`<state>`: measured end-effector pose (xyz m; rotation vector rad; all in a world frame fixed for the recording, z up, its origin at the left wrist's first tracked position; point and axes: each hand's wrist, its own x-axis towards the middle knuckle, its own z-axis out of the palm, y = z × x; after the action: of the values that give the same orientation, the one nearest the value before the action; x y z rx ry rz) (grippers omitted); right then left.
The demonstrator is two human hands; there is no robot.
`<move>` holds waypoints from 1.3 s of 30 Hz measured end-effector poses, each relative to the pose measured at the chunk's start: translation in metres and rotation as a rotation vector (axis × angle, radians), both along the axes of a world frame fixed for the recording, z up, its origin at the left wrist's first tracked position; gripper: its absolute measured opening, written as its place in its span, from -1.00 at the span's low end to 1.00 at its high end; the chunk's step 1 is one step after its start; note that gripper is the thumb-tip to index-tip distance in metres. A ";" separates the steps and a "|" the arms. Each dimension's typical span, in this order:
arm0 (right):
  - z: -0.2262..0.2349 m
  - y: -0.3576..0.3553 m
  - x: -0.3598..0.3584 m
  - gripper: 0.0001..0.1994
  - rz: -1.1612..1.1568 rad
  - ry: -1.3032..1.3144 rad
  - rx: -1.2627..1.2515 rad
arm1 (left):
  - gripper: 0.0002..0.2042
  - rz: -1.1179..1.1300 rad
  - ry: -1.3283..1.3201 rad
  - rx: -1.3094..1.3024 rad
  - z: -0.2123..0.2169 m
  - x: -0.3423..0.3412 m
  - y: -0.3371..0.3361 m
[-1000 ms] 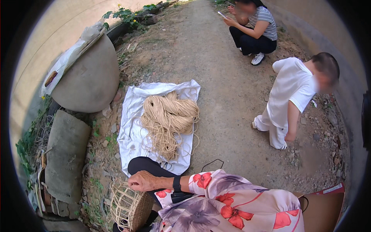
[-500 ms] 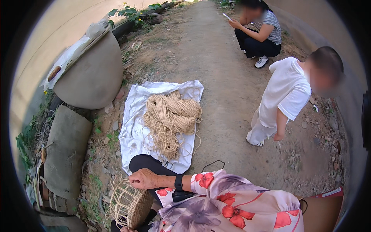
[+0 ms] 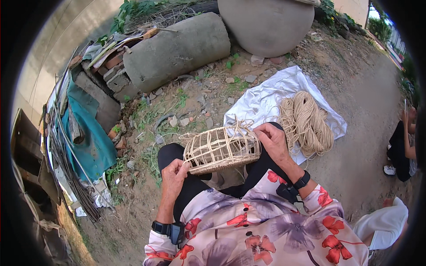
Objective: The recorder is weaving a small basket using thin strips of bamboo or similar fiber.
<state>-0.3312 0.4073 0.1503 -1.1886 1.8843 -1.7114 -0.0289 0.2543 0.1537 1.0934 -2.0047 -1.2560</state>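
The ground here is bare, packed dirt strewn with small stones and tufts of weed, sloping off into a smoother dirt path to the right of the white cloth (image 3: 270, 95). That cloth lies spread flat on the dirt just beyond the seated person's knees, and a loose coil of pale twine (image 3: 306, 122) rests on its right half.

The half-woven cane basket (image 3: 222, 148) sits over the person's lap, just short of the cloth's near edge, lying on its side with loose strand ends sticking up at the top. The left hand (image 3: 174, 174) is curled closed around the basket's lower left rim, thumb on top. The right hand (image 3: 273, 142) is partly closed on the basket's right end, fingers bent over the weave.

Beyond the cloth lie a grey concrete cylinder (image 3: 177, 51) on its side and a big rounded concrete vessel (image 3: 266, 22), with bricks and rubble beside the cylinder. Well left of the cloth, a teal tarp (image 3: 88, 133) covers a heap edged with thin rods.

Right of the cloth the path is open, save for another person crouching (image 3: 401, 148) at the far edge and a white-clothed figure (image 3: 384, 224) nearer.
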 end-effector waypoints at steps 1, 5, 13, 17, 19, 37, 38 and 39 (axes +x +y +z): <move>0.019 -0.009 0.011 -0.88 0.064 0.061 0.004 | -0.80 0.006 0.069 0.093 0.008 0.000 0.005; 0.069 -0.047 0.062 -0.80 0.384 0.310 0.069 | -0.84 -0.053 0.201 0.127 0.035 -0.006 0.012; 0.038 -0.044 0.087 -0.77 0.537 0.231 0.155 | -0.86 -0.104 0.421 0.261 0.028 -0.024 0.000; 0.044 -0.032 0.085 -0.89 0.319 0.084 0.143 | -0.83 -0.174 0.309 0.318 0.023 -0.039 0.008; 0.045 -0.023 0.080 -0.88 0.224 0.133 0.147 | -0.78 -0.210 0.189 0.115 0.025 -0.043 0.013; 0.031 -0.044 0.083 -0.83 0.214 0.529 0.275 | -0.37 -0.391 -0.040 -0.570 0.020 -0.071 0.006; 0.031 -0.043 0.081 -0.83 0.249 0.475 0.281 | -0.39 -0.338 0.004 -0.616 0.016 -0.068 0.007; 0.032 -0.040 0.078 -0.83 0.231 0.408 0.238 | -0.41 -0.289 0.049 -0.660 0.014 -0.066 0.010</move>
<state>-0.2530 0.3671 0.1826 -1.6719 2.0046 -1.1509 -0.0947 0.2648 0.1681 0.4633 -2.3405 -0.6342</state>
